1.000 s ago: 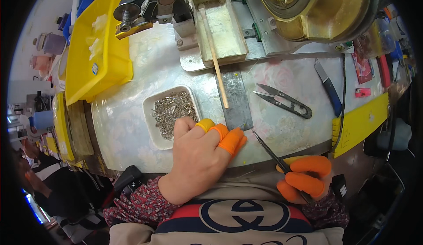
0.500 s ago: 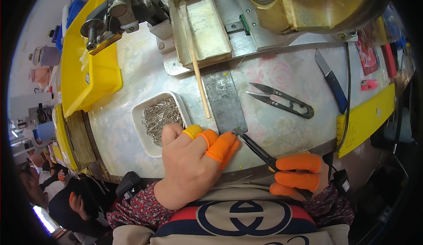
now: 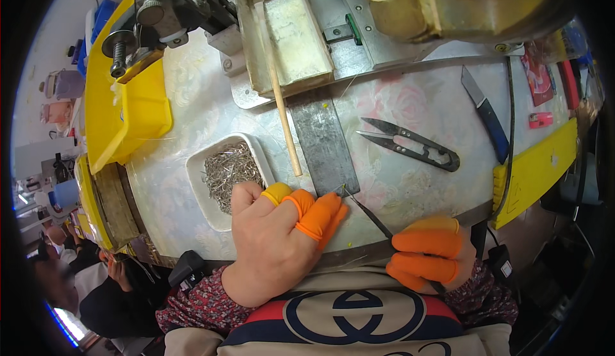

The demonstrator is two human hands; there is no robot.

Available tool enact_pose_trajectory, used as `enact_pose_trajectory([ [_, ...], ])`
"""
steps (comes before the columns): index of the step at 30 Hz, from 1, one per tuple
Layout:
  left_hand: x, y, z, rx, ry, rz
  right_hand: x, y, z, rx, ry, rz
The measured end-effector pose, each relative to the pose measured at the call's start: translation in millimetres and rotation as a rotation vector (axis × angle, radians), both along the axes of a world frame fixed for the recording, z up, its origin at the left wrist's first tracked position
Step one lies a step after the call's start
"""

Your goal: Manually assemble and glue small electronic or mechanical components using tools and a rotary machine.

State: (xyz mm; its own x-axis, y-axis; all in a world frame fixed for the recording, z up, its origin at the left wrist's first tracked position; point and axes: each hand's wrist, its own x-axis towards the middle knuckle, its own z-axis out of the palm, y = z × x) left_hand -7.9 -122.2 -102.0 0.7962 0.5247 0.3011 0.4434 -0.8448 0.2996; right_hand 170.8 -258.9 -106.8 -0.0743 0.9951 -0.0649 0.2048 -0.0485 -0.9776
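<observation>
My left hand [image 3: 278, 228], with yellow and orange finger covers, is closed in a pinch at the near end of a grey metal strip [image 3: 323, 145]. Whatever those fingertips hold is too small or hidden to make out. Orange covers also sit on the fingers of my right hand [image 3: 429, 253], which is closed around slim black tweezers [image 3: 370, 214]. Their thin tip reaches the strip's near end, close beside my left fingertips and a tiny yellow speck [image 3: 343, 187]. Left of the strip, a white dish [image 3: 197, 180] holds many small metal pins [image 3: 232, 171].
Black thread snips [image 3: 416, 148] and a blue-handled knife [image 3: 490, 125] lie to the right. A wooden stick [image 3: 282, 116] leans from a metal tray [image 3: 327, 68]. Machinery [image 3: 384, 42] stands at the back, a yellow bin [image 3: 144, 109] at the left. Another person [image 3: 122, 292] sits far left.
The tweezers have turned from showing a broad side to a thin edge, their tip still by the strip's end. My left hand has barely moved. The view has shifted slightly.
</observation>
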Motion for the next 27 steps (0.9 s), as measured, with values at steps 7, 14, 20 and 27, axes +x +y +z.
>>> enact_pose_trajectory([
  [7,1.3,-0.1,0.4,0.007,0.007,-0.008,-3.4,0.2,-10.1,0.278,-0.112,-0.003],
  [14,2.8,-0.4,0.9,0.003,0.017,0.001,-3.0,5.0,-8.9,0.367,-0.257,0.006],
  [20,2.4,-2.6,2.2,-0.06,0.018,0.017,-4.5,6.0,-8.0,0.453,-0.415,-0.014],
  [27,2.1,-2.6,1.7,-0.059,0.022,0.02,-5.7,7.1,-10.3,0.475,-0.454,-0.039],
])
